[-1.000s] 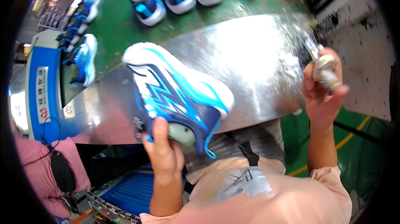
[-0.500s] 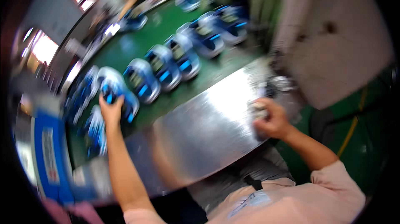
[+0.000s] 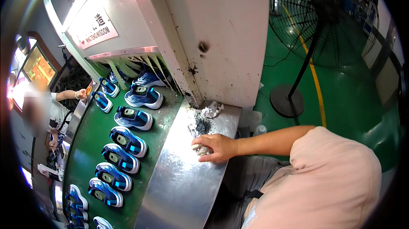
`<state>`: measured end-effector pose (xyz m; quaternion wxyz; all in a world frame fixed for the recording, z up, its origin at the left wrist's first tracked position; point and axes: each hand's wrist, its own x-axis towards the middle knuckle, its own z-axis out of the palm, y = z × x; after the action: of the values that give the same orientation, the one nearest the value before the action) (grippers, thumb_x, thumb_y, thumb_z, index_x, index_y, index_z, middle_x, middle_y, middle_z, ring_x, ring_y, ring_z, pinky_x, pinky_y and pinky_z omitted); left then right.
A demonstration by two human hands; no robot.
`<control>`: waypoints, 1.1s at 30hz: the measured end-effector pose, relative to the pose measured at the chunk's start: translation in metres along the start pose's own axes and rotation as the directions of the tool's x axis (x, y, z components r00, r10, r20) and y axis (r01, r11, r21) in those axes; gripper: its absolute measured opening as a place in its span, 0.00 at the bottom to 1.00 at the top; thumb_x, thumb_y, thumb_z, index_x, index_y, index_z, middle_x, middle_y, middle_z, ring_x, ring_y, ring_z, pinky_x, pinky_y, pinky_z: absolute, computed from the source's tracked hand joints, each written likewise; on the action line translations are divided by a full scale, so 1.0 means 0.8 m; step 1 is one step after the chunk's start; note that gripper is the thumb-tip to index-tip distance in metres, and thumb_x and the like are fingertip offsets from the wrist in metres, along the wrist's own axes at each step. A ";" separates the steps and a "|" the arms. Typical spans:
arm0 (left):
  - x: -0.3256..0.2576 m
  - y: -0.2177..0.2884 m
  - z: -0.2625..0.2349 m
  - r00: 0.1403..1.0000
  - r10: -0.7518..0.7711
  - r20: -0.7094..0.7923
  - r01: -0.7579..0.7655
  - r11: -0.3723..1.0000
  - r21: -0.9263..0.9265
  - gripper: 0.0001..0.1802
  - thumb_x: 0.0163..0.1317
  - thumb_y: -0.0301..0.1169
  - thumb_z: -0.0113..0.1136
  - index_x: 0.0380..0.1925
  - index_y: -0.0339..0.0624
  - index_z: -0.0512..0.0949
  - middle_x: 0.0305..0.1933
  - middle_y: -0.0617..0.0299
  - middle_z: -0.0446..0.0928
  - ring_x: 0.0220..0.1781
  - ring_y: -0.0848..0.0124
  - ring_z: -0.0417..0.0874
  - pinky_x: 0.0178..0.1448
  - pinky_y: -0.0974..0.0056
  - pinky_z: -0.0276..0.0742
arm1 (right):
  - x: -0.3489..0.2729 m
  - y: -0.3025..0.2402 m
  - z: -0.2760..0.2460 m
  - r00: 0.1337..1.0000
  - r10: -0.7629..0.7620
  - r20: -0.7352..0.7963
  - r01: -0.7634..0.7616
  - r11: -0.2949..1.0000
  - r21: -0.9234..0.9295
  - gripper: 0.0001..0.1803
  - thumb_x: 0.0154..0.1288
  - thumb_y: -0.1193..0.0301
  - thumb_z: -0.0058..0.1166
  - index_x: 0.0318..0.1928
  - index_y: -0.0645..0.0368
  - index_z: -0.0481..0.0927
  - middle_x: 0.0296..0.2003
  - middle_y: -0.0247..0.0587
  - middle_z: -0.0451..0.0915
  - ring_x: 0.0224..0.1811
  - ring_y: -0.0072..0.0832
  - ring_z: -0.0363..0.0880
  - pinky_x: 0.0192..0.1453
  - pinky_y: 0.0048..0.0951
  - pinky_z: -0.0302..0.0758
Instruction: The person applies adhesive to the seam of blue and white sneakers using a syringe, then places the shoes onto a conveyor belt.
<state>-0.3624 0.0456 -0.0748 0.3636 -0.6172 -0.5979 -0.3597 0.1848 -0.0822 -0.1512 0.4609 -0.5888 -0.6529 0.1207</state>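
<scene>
My right hand (image 3: 214,148) rests on the shiny metal table (image 3: 181,190), fingers curled over a small pale lump (image 3: 199,149) that shows under the fingertips. My left hand is out of the picture. Left of the table, several blue and white sports shoes (image 3: 128,141) lie in a row on a green conveyor belt (image 3: 87,148). The row leads back to the mouth of a big white machine housing (image 3: 204,28). My forearm reaches in from the right, over my pink shirt.
A heap of dark grit (image 3: 203,125) and a crumpled silvery scrap (image 3: 211,109) lie at the table's far end. A black standing fan (image 3: 328,20) stands on the green floor at right. Another person's hand (image 3: 81,94) works at the belt's far left.
The view has swung right, toward the machine and fan. My left hand, which set a blue shoe on the belt, has left the picture. My right hand has come down onto the table.
</scene>
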 end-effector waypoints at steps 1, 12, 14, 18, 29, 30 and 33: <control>-0.005 0.019 -0.013 0.999 -0.034 0.023 0.035 0.998 -0.044 0.34 0.42 0.47 0.69 0.42 0.33 0.70 0.38 0.50 0.75 0.40 0.52 0.76 0.41 0.51 0.72 | 0.005 0.003 0.002 0.999 -0.035 -0.017 0.034 0.999 -0.031 0.27 0.55 0.55 0.57 0.51 0.57 0.68 0.37 0.45 0.74 0.29 0.36 0.75 0.35 0.30 0.72; -0.096 0.166 -0.075 0.917 -0.340 0.208 0.395 0.847 -0.356 0.32 0.44 0.39 0.69 0.45 0.33 0.66 0.41 0.49 0.73 0.42 0.54 0.75 0.44 0.52 0.73 | 0.026 0.022 0.026 1.000 0.010 0.017 -0.011 1.000 0.015 0.29 0.57 0.50 0.52 0.52 0.56 0.67 0.37 0.48 0.75 0.38 0.42 0.77 0.42 0.35 0.72; -0.112 0.177 -0.077 0.879 -0.409 0.244 0.474 0.799 -0.370 0.32 0.44 0.37 0.69 0.45 0.33 0.66 0.41 0.49 0.73 0.43 0.55 0.75 0.45 0.52 0.73 | 0.027 0.027 0.047 1.000 -0.001 0.023 0.000 0.999 0.051 0.29 0.58 0.49 0.51 0.53 0.55 0.66 0.37 0.49 0.74 0.38 0.43 0.77 0.43 0.35 0.72; -0.140 0.216 -0.086 0.795 -0.520 0.312 0.606 0.700 -0.378 0.32 0.45 0.34 0.69 0.46 0.33 0.65 0.42 0.49 0.72 0.43 0.56 0.75 0.46 0.52 0.73 | 0.028 0.025 0.046 1.000 -0.013 0.027 0.012 0.999 0.043 0.29 0.59 0.49 0.49 0.54 0.54 0.64 0.38 0.49 0.74 0.38 0.44 0.76 0.43 0.36 0.72; -0.161 0.255 -0.096 0.733 -0.522 0.437 0.680 0.543 -0.492 0.33 0.48 0.27 0.68 0.51 0.32 0.61 0.45 0.47 0.71 0.46 0.58 0.74 0.51 0.54 0.72 | 0.065 0.026 0.105 1.000 0.004 -0.030 -0.001 0.993 0.117 0.29 0.60 0.50 0.49 0.55 0.54 0.63 0.43 0.50 0.74 0.42 0.43 0.77 0.46 0.37 0.72; -0.152 0.250 -0.101 0.751 -0.477 0.457 0.661 0.550 -0.511 0.33 0.48 0.26 0.68 0.52 0.32 0.60 0.45 0.47 0.71 0.47 0.59 0.74 0.52 0.55 0.72 | 0.077 0.021 0.102 1.000 0.004 -0.031 -0.001 0.994 0.105 0.29 0.60 0.50 0.49 0.55 0.55 0.63 0.43 0.50 0.74 0.42 0.43 0.76 0.47 0.37 0.71; -0.096 0.245 -0.106 0.843 -0.351 0.406 0.537 0.561 -0.630 0.31 0.51 0.31 0.66 0.51 0.31 0.63 0.46 0.46 0.69 0.48 0.58 0.73 0.53 0.57 0.71 | 0.099 -0.006 0.084 0.997 0.064 -0.035 -0.061 0.995 0.080 0.29 0.60 0.50 0.49 0.55 0.55 0.64 0.41 0.47 0.74 0.42 0.42 0.76 0.46 0.37 0.72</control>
<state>-0.1692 -0.0696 -0.1058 -0.0865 -0.5743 -0.5813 -0.5699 0.1412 0.0123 -0.1477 0.4921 -0.5924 -0.6201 0.1495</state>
